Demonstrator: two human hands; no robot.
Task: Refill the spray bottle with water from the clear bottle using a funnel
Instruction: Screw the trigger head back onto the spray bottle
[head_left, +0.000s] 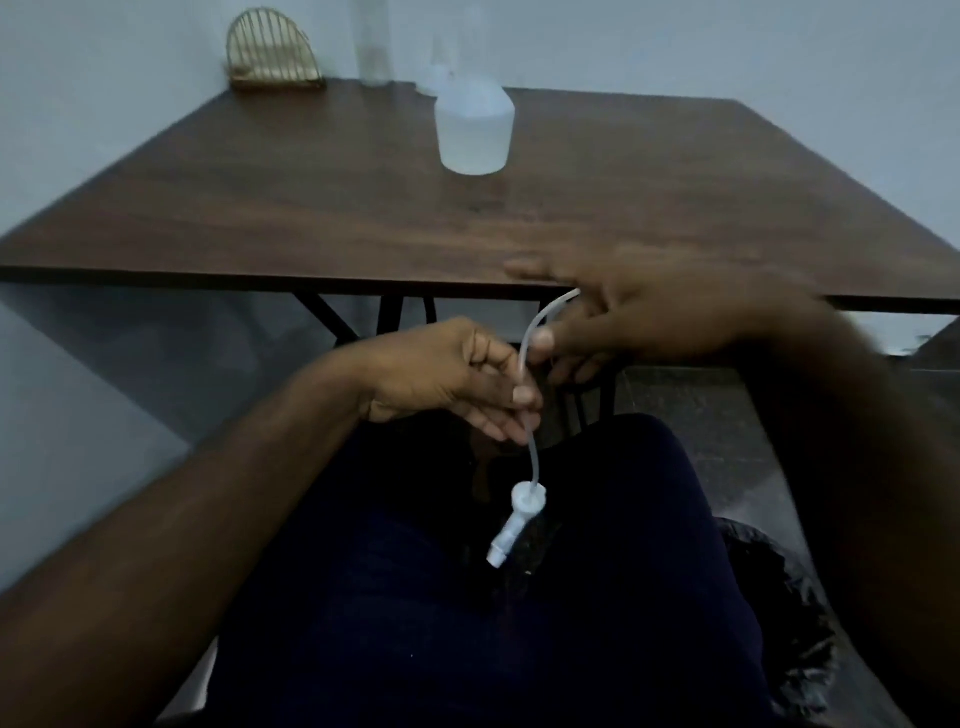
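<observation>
Wide bare wood on the table (260, 223) to the left and right of centre, reachable from the near edge. In the way at upper centre: spray bottle (474, 135), upright, alone. Crowded along the far edge: clear bottle (371, 47), blurred, and wire rack (272, 57) at upper left. Tight below the edge: left hand (457, 379) and right hand (639, 317) pinching the dip tube (531, 452), table legs (389, 312) just behind.

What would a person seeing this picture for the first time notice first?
First, the hands at the centre: the left hand pinches the curved dip tube of a white spray head dangling over the lap, the blurred right hand at the tube's upper end. Behind, a translucent spray bottle stands on the dark wooden table.
</observation>
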